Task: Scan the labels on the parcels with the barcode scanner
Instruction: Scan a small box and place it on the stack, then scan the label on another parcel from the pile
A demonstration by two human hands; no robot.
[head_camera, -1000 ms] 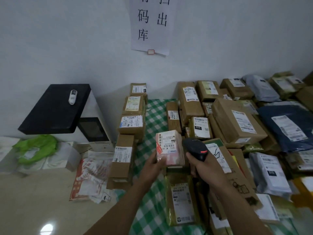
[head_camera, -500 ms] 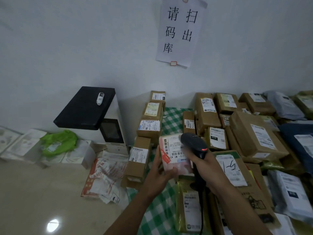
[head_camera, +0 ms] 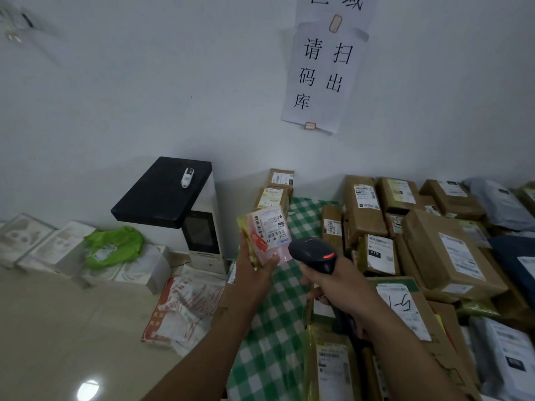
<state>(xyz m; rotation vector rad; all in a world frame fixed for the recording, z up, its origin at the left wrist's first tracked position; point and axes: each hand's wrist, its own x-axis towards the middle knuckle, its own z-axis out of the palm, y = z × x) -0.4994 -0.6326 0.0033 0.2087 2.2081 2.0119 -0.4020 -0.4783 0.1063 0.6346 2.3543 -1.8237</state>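
My left hand (head_camera: pixel 251 269) holds a small pink and yellow parcel (head_camera: pixel 267 237) upright above the green checked tablecloth (head_camera: pixel 278 308), its white barcode label facing me. My right hand (head_camera: pixel 337 287) grips a black barcode scanner (head_camera: pixel 314 254) just right of the parcel, its head turned toward the label and a red light glowing on top. A little gap separates scanner and parcel. Many labelled cardboard parcels (head_camera: pixel 447 256) lie packed on the table to the right.
A column of small boxes (head_camera: pixel 275 195) runs along the table's left edge. Left of the table stand a white machine with a black top (head_camera: pixel 165 192), a green bag (head_camera: pixel 114 246), white boxes and red-printed bags (head_camera: pixel 185 311) on the floor. A paper sign (head_camera: pixel 321 73) hangs on the wall.
My left hand has lifted the parcel and swung it leftward, tilting its label up. The scanner in my right hand followed. The camera has tipped upward and to the left.
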